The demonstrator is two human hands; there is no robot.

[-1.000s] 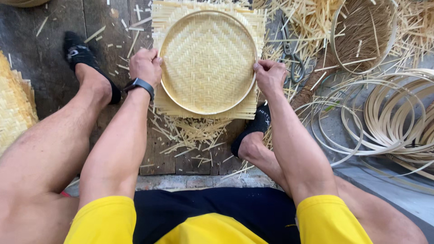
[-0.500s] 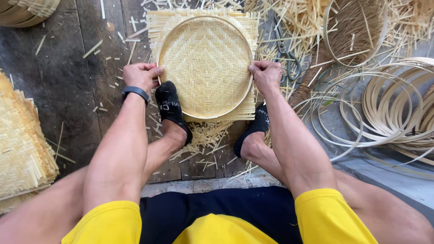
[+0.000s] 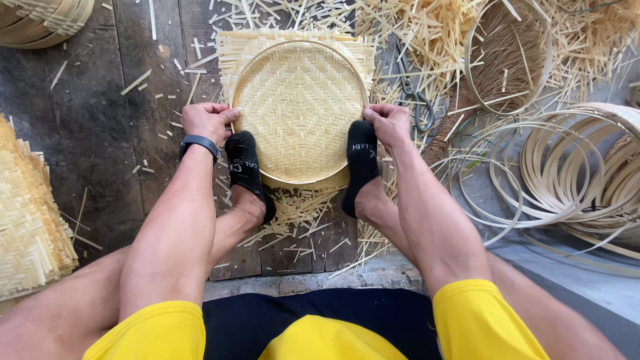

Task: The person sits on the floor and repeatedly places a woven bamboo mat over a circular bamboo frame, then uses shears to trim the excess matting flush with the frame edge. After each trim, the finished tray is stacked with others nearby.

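A round woven bamboo tray [image 3: 298, 110] lies on a square woven mat on the dark wooden floor, ringed by a thin bamboo hoop. My left hand [image 3: 208, 121], with a black band on its wrist, grips the tray's left rim. On the opposite rim my right hand [image 3: 388, 124] is closed. Both my feet in black socks press on the tray's lower edge, the left foot [image 3: 245, 170] beside my left hand and the right foot [image 3: 361, 163] under my right hand.
Metal shears [image 3: 411, 93] lie right of the tray among loose bamboo strips. A hoop over a brush of fibres [image 3: 508, 57] and several bamboo rings [image 3: 567, 173] lie at the right. Stacked woven mats [image 3: 30, 213] sit at the left, baskets [image 3: 40, 20] top left.
My left foot has swung in from the far left onto the tray's lower left edge. Both hands stayed on the rim while the view moved closer.
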